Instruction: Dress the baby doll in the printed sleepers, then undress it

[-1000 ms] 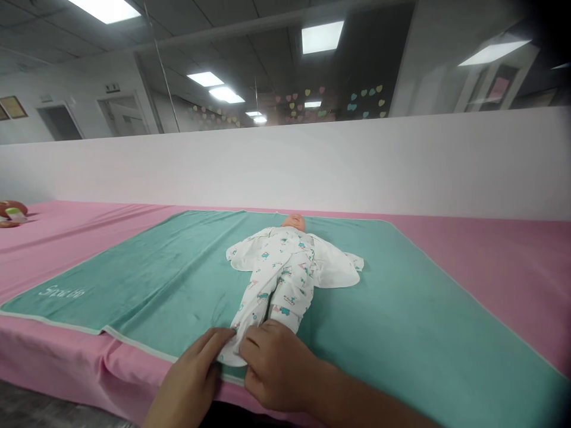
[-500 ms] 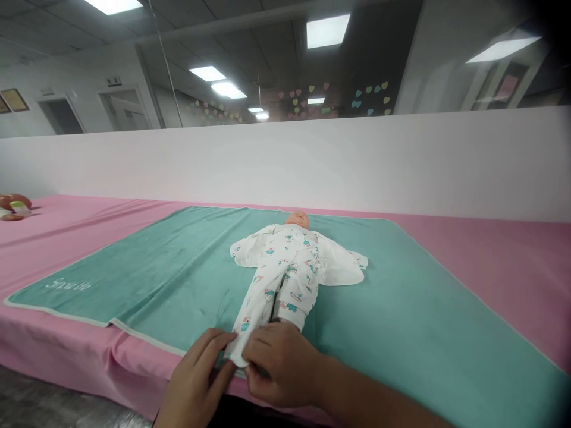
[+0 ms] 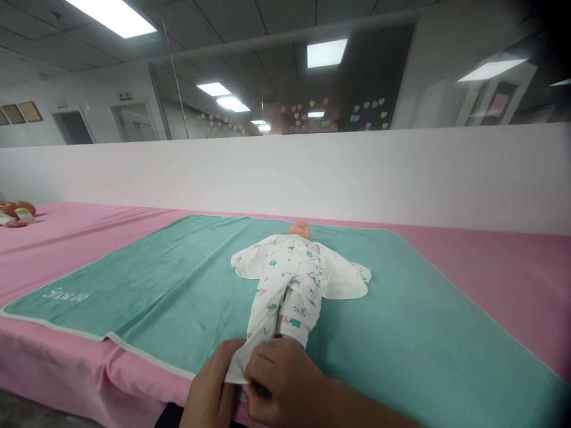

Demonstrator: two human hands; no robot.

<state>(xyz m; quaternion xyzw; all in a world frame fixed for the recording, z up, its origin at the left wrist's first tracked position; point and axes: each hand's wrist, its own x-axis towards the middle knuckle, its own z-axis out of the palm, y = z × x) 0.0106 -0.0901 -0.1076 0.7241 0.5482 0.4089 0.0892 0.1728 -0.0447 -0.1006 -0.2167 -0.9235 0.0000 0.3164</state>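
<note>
A baby doll (image 3: 300, 229) lies on its back with its head away from me, dressed in a white top (image 3: 341, 276) with spread sleeves and white printed trousers (image 3: 272, 297). At the end of the trouser leg on the left, my right hand (image 3: 285, 380) pinches the cuff with curled fingers. My left hand (image 3: 216, 383) grips the other side of that cuff, its fingertips partly covered by the cloth. Between them the cuff is pulled out flat toward me. The doll's foot in this leg is hidden; the other leg ends in a cuff next to my right hand.
Under the doll spreads a green blanket (image 3: 401, 351) with pale edging, over a pink cloth (image 3: 53, 351) that drops at the front edge. Another doll and a small green-capped object (image 3: 24, 214) lie at the far left. A white low wall (image 3: 223, 178) with a mirror above stands behind.
My left hand has moved a little right and its fingers have slipped under the cuff. The cuff is stretched wider and lifted toward me. The view has tilted slightly up.
</note>
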